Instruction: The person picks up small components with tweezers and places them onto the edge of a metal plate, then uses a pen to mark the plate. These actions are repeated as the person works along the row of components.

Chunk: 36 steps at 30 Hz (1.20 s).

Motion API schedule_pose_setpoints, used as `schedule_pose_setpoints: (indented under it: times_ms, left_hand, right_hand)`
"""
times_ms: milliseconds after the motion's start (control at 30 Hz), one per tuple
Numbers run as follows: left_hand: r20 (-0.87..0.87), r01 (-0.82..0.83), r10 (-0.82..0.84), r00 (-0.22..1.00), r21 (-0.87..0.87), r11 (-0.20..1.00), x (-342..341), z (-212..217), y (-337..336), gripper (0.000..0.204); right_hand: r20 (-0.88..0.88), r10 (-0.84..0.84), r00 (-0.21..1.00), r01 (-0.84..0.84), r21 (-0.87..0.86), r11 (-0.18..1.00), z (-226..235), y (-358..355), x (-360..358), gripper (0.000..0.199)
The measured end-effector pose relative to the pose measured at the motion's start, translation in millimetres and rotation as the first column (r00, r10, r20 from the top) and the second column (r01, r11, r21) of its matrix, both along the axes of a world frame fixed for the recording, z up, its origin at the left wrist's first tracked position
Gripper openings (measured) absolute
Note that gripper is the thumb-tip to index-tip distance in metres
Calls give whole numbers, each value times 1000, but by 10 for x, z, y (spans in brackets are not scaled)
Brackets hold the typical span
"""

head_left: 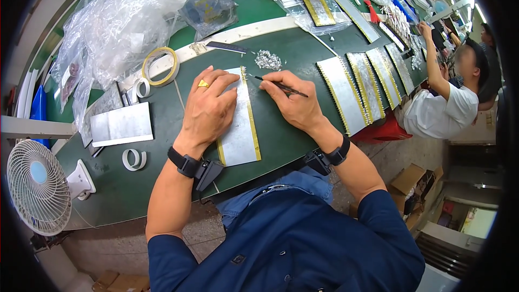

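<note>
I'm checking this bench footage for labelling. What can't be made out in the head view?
- The metal plate: its left part is hidden under the left hand.
- The tweezers: whether the tip holds anything is too small to tell.
- The pile of small parts: single pieces too small and blurred.
- The clear plastic bags: contents masked by glare and folds.

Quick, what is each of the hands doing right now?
Left hand: open, lying flat on the metal strip.
Right hand: closed on thin tweezers, tip at the strip's top end.
</note>
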<state>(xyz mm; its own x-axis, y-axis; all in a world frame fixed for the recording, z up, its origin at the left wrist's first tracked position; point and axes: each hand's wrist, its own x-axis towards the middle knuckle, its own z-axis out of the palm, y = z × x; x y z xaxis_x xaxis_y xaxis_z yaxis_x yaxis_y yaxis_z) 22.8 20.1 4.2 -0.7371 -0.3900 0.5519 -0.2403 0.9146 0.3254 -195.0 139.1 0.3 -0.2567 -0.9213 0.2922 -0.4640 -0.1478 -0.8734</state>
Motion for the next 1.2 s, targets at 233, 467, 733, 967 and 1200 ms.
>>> schedule_pose_setpoints:
  times_ms: [233, 467, 733, 967, 1200]
  left_hand:
    - [-4, 8, -8, 1000, 10, 1000, -9, 4, 4, 7]
    - [-14, 12, -12, 1000, 15, 1000, -11, -1, 5, 4]
    - [-68, 31, -27, 997, 65, 997, -13, -1, 1, 17]
    - [-56, 46, -44, 997, 38, 998, -35, 5, -23, 13]
    - [-26, 43, -42, 999, 35, 998, -32, -4, -14, 12]
  right_hand:
    - [-467, 102, 879, -274, -317, 908, -83, 23, -87, 18]
    - [-331, 122, 936, -222, -283, 933, -56, -1, -3, 12]
    - [725, -95, 682, -174, 288, 942, 24, -165, -225, 18]
    - [670, -81, 738, -309, 442, 842, 279, -578, -505, 18]
    - [635, -63, 770, -368, 524, 768, 245, -762, -615, 20]
